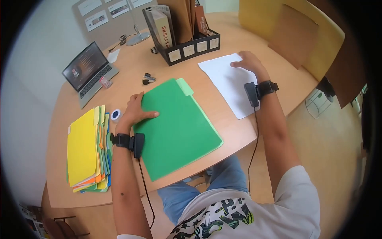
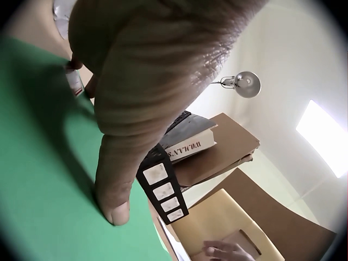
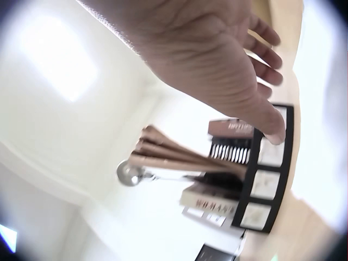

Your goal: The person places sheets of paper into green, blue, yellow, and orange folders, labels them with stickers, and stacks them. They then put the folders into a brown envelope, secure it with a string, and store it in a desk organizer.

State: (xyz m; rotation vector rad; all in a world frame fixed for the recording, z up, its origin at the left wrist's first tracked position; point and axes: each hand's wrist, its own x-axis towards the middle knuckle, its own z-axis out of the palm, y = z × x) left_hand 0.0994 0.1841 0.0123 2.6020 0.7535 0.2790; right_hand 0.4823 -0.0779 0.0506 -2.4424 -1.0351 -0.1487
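Observation:
A green file folder (image 1: 179, 135) with a light green tab lies flat near the table's front edge. My left hand (image 1: 136, 111) rests on its left side, and in the left wrist view the straight thumb (image 2: 116, 179) presses on the green cover. To the right lie white sheets of paper (image 1: 225, 83). Over their far right part is my right hand (image 1: 251, 66), its fingers loosely spread and its thumb pointing left. In the right wrist view these fingers (image 3: 266, 54) hold nothing, and the paper shows blurred beside them.
Several coloured folders (image 1: 83, 147), yellow on top, are stacked at the left. Behind them stands an open laptop (image 1: 89, 69). A roll of tape (image 1: 115, 115) and a black staple remover (image 1: 148, 79) lie near the green folder. A black organizer (image 1: 193, 49) holds books at the back.

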